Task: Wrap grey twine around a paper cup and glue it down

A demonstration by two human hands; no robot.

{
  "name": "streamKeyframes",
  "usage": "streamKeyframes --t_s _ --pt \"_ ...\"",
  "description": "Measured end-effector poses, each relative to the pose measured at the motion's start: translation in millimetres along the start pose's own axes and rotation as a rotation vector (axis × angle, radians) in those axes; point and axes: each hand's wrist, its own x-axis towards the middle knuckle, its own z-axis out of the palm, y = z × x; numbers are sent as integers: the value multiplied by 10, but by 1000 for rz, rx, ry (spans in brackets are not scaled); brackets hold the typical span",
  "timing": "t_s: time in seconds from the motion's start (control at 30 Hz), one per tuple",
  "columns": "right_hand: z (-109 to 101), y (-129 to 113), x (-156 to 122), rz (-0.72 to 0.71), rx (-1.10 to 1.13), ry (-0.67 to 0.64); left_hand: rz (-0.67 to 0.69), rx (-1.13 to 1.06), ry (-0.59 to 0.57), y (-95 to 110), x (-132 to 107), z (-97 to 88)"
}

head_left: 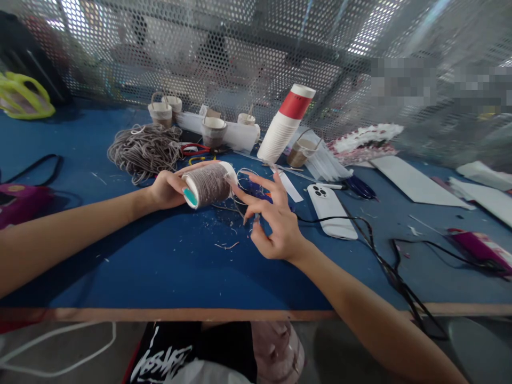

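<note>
A white paper cup wrapped in grey-brown cord lies tilted on its side in my left hand. That hand's thumb presses near a turquoise patch at one end, and its fingers run behind the cup. My right hand is at the cup's other end with its fingers spread. One fingertip reaches the wrapped side near the white rim, where a thin clear wisp shows. Behind the right hand's fingers are a pale loop of wire or thread and something blue, partly hidden. Grey cord is heaped behind my left hand.
A stack of paper cups leans at the back. Small cord-wrapped cups with handles stand nearby. Red-handled pliers lie beside the cord. A white phone, black cables and white card occupy the right side.
</note>
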Motion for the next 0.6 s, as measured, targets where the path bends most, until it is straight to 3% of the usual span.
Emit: streamKeyframes --t_s 0.13,0.33,0.6 --pt "-18 -33 17 10 -8 99 -8 -21 -3 17 3 27" --pt "-6 -30 18 72 -54 -69 -16 -53 -16 31 9 23" --pt "-24 -3 9 65 33 -61 -13 -56 6 18 7 3"
